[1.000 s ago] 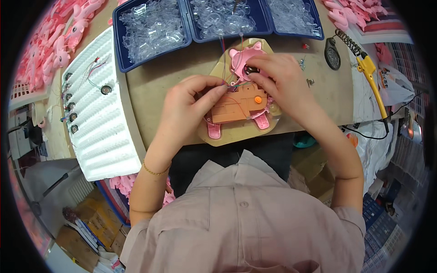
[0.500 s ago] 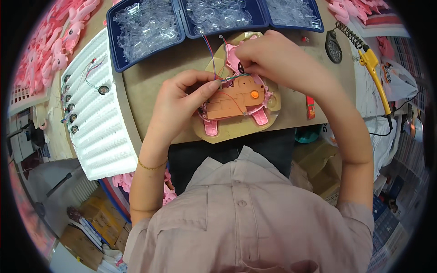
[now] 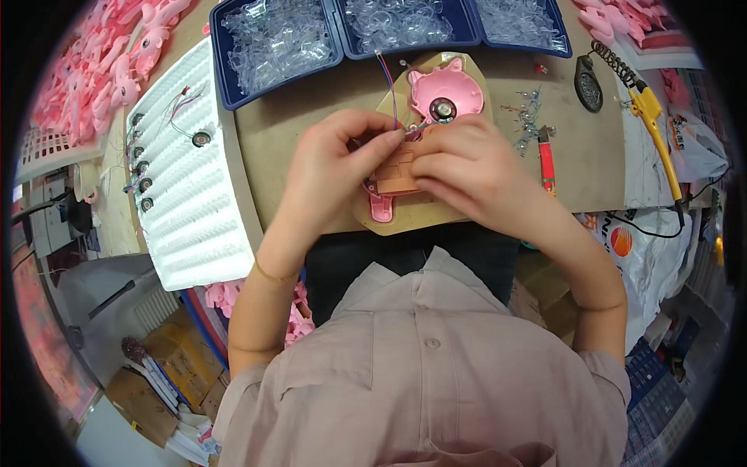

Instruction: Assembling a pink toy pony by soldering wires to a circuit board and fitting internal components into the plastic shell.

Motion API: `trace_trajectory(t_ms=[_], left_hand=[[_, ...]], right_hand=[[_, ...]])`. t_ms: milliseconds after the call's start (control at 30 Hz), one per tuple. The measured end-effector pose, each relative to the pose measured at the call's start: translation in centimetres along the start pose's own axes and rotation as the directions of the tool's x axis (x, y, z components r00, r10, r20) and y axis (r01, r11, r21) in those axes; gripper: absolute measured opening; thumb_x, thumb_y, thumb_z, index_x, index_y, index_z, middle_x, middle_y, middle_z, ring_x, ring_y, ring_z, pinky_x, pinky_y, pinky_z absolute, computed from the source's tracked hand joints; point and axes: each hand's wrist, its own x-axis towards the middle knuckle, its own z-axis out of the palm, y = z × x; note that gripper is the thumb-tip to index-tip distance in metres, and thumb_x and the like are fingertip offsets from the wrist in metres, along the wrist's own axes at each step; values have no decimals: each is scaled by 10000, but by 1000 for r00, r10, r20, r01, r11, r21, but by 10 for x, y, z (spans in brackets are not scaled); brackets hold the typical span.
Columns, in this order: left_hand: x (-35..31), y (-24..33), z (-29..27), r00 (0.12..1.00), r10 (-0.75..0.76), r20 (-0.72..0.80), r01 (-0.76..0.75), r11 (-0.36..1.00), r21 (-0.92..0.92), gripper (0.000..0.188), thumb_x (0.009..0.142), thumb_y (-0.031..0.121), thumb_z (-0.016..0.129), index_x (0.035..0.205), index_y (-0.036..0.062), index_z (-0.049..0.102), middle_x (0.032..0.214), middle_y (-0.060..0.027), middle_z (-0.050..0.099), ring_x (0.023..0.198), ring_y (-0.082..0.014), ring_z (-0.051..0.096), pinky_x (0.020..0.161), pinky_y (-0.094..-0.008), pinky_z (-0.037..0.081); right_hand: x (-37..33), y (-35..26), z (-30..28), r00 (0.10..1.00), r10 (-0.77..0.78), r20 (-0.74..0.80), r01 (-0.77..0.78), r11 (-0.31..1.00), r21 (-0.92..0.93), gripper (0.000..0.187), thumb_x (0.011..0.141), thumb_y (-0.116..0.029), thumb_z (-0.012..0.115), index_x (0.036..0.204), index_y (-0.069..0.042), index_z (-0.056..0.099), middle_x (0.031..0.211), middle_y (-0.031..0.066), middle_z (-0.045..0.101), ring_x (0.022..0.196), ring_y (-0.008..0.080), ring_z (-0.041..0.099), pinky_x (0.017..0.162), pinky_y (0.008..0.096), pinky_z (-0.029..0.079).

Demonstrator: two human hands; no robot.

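Observation:
A pink plastic toy body shell (image 3: 381, 208) lies on a tan holding board (image 3: 397, 227) in front of me, with a brown block-shaped piece (image 3: 395, 173) over it. My left hand (image 3: 338, 163) is closed at the block's upper edge, thumb and forefinger pinching thin red and blue wires (image 3: 389, 82). Right beside it, my right hand (image 3: 478, 171) has curled fingers against the block, hiding its right part; what they grip is hidden. Beyond my hands sits the pink toy head shell (image 3: 451, 84), with a small round black speaker (image 3: 443, 110) inside.
Blue bins (image 3: 338, 35) of clear plastic parts stand at the back. To the left, a white ridged tray (image 3: 191, 202) carries several speakers with wires. On the right lie red-handled cutters (image 3: 546, 159), small wired components (image 3: 529, 121) and a yellow soldering iron (image 3: 654, 132) in its coil holder.
My right hand has come down from the head shell to the brown block, uncovering the shell and its speaker. My left hand stays at the wires. The whole view has shifted slightly.

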Motion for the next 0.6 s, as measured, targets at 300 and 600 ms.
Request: trace_trajectory(t_ms=[300,600], left_hand=[[-55,-13,44,813,579,-62,-351,572,741,368,713,145,730,1068,70,666,1064,-37,584,953,-210,554,765,-338,429],[-48,0,44,819,572,-44,-315,511,800,388,720,200,716,1089,96,651,1157,-15,552,1093,-201,488,846,-346,365]], right_hand=[[-38,-39,-25,902,432,-17,-429,898,98,454,690,-31,757,1112,-49,591,987,113,579,799,263,586,649,335,485],[-55,-46,-17,945,307,-113,-303,951,56,312,675,1,739,975,-36,663,870,97,606,739,240,602,614,338,470]])
